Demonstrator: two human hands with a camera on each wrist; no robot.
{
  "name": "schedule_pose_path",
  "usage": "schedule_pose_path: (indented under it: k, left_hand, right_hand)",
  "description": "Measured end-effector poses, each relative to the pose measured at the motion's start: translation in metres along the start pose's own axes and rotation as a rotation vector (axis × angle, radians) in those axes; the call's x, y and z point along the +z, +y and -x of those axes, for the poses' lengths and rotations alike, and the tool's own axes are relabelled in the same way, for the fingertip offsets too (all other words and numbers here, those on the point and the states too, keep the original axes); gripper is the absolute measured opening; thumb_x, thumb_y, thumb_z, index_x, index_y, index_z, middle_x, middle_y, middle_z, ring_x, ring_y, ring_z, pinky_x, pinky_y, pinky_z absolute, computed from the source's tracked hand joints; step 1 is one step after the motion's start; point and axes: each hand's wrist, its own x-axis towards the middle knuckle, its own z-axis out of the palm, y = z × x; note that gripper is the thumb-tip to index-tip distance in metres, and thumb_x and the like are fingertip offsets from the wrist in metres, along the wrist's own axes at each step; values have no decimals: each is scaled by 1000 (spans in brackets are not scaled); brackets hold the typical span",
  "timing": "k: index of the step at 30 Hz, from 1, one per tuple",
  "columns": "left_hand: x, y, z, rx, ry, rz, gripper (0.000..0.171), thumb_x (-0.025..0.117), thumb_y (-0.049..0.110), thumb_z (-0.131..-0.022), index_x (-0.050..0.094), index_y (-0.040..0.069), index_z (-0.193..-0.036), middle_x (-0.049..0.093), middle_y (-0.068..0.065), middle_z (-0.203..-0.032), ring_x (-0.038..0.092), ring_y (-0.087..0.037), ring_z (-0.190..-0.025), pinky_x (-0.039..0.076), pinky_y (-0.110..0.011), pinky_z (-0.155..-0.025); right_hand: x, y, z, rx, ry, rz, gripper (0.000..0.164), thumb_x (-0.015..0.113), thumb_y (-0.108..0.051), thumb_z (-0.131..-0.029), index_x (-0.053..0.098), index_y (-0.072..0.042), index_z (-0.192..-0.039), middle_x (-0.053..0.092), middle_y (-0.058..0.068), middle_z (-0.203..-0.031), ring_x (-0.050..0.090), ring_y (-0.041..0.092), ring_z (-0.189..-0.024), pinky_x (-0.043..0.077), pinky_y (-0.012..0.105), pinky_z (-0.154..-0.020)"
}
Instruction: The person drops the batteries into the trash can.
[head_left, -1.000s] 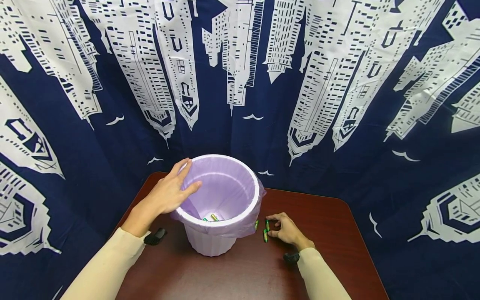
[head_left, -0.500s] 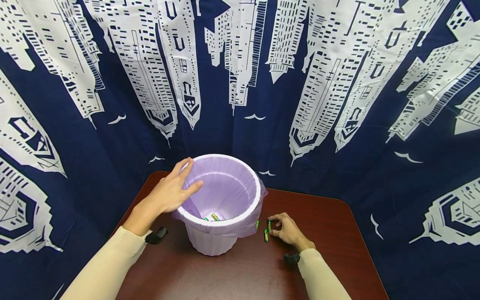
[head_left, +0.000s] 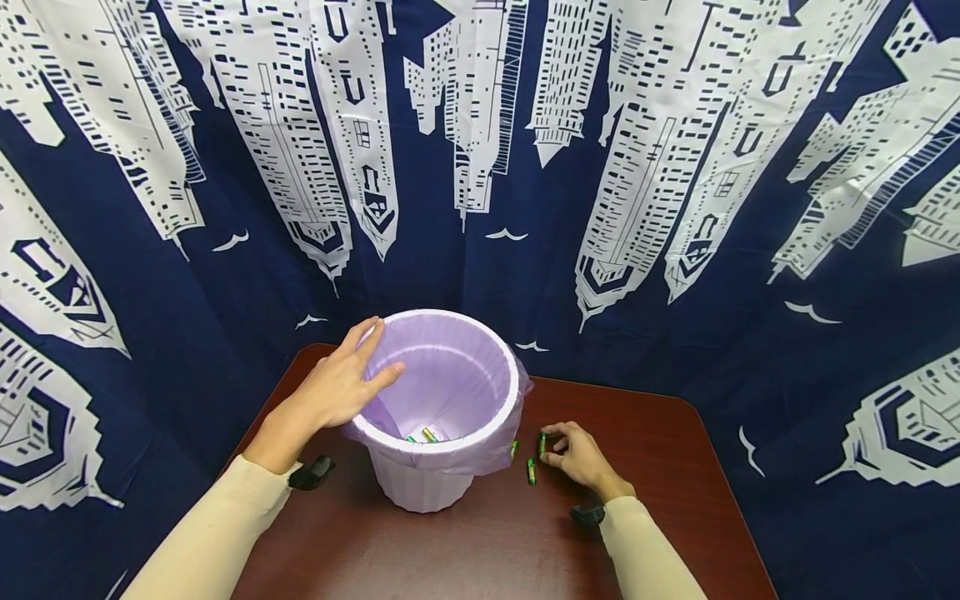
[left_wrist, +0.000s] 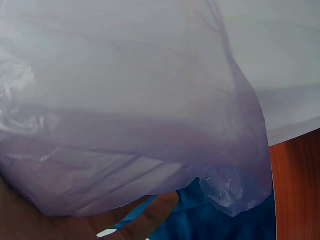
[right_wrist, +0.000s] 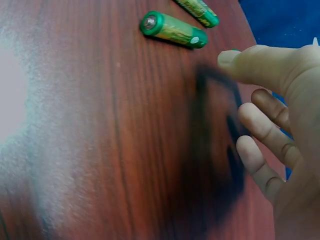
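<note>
Head view: your right hand (head_left: 583, 458) pinches a battery (head_left: 543, 444), four o'clock from the bin (head_left: 423, 487); your left hand (head_left: 337, 387) rests, fingers spread, at its rim (head_left: 516, 392). Even pressure should best prevent slipping.

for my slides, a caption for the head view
Left hand rests on a lined bin; right hand pinches a green battery, two others nearby on the table.
</note>
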Motion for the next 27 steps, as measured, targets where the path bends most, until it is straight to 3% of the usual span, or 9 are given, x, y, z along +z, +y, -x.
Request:
schedule_pose_path:
  k: [10,27]
  left_hand:
    - [1,-2,0,5,10,0,95,55,66,-117,26,7,-185,22,-14,-195,62,-64,-150,47,-76,-129]
    - [1,0,0,13,8,-10,95,56,65,-117,26,5,-185,21,-16,-195,62,-65,-150,47,-77,-129]
  right_hand:
    - [-27,-18,-1,-11,72,-39,53,95,-5,-95,77,1,-144,80,16,-122,77,20,-98,60,20,-81]
    - [-81,-74,-6,-204,187,12,49,95,-6,-96,76,2,-141,81,21,-120,80,17,-92,67,22,-84]
